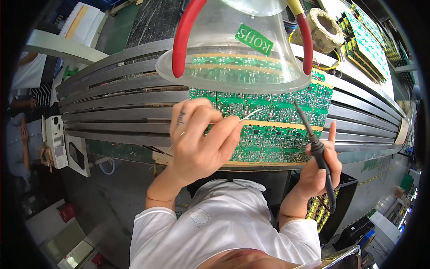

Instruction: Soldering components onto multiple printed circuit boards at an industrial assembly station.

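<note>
My left hand is closed in a pinch over the left side of a green circuit board panel. Out of its fingertips sticks a thin pale strand, apparently solder wire, and a fine tail of wire shows behind the hand. My right hand grips a black soldering iron like a pen, index finger raised. The iron's tip points up and left over the panel's right part; whether it touches cannot be told. The panel, divided by tan strips, lies across metal rails, partly hidden by my left hand.
A clear funnel-shaped hood with red-sleeved handles hangs over the panel's far side. Beyond it on the right stand a round tan roll and stacked circuit boards. A white device and other people are at the left.
</note>
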Demonstrator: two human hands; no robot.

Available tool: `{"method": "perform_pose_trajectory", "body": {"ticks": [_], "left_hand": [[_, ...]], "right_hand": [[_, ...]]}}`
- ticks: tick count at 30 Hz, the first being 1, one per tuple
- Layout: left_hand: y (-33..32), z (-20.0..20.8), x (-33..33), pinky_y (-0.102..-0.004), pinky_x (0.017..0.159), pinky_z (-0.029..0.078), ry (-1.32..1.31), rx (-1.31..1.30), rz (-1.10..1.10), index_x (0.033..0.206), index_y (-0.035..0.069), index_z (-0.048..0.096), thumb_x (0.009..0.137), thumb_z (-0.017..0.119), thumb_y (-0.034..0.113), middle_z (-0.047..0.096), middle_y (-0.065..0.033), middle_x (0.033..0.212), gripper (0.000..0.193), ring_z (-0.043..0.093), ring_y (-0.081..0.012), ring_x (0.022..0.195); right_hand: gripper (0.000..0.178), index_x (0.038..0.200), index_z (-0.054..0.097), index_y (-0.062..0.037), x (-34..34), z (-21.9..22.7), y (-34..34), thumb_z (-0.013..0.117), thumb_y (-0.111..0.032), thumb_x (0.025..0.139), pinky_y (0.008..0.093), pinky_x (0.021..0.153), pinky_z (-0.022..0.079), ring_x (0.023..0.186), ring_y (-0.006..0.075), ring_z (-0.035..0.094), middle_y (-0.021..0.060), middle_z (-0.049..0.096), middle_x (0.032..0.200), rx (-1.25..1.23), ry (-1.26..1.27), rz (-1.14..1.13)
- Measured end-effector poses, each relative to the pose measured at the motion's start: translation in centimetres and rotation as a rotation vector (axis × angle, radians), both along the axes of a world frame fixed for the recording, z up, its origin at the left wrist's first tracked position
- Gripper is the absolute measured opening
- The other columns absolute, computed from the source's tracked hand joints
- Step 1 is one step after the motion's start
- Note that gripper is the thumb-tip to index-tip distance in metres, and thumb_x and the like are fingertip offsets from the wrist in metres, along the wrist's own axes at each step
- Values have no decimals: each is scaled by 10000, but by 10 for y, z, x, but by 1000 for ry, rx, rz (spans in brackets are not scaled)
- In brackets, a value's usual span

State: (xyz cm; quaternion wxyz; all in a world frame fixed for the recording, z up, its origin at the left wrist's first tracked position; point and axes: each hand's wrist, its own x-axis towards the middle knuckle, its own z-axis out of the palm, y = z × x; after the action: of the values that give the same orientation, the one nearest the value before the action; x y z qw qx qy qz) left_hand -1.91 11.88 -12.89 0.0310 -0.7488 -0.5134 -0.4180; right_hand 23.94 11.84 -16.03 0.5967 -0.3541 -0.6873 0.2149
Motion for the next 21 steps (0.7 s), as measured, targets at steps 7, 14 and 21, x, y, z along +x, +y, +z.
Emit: {"method": "perform_pose_trajectory", "body": {"ticks": [7, 14, 21], "left_hand": [[2, -3, 3, -448, 949, 423, -196, -143, -72, 881, 79, 663, 752, 745, 27, 634, -44, 1009, 161, 615, -293, 1043], [0, 1, -7, -434, 937, 458, -208, -138, -57, 848, 58, 656, 765, 725, 21, 668, -66, 1012, 114, 621, -312, 1048], [-6, -2, -35, -432, 964, 449, -185, -111, 7, 857, 72, 646, 760, 730, 17, 647, -57, 1018, 140, 641, -300, 1095]], "right_hand": [[346, 1145, 630, -26, 10, -7, -4, 563, -307, 953, 463, 824, 538, 837, 273, 609, 182, 671, 906, -334, 452, -40], [377, 1195, 621, -12, -1, -7, -3, 571, -278, 932, 392, 756, 504, 864, 288, 588, 207, 659, 994, -279, 389, 34], [380, 1200, 623, -31, -37, -2, -2, 570, -295, 932, 419, 779, 487, 865, 291, 580, 196, 664, 959, -229, 345, 151]]}}
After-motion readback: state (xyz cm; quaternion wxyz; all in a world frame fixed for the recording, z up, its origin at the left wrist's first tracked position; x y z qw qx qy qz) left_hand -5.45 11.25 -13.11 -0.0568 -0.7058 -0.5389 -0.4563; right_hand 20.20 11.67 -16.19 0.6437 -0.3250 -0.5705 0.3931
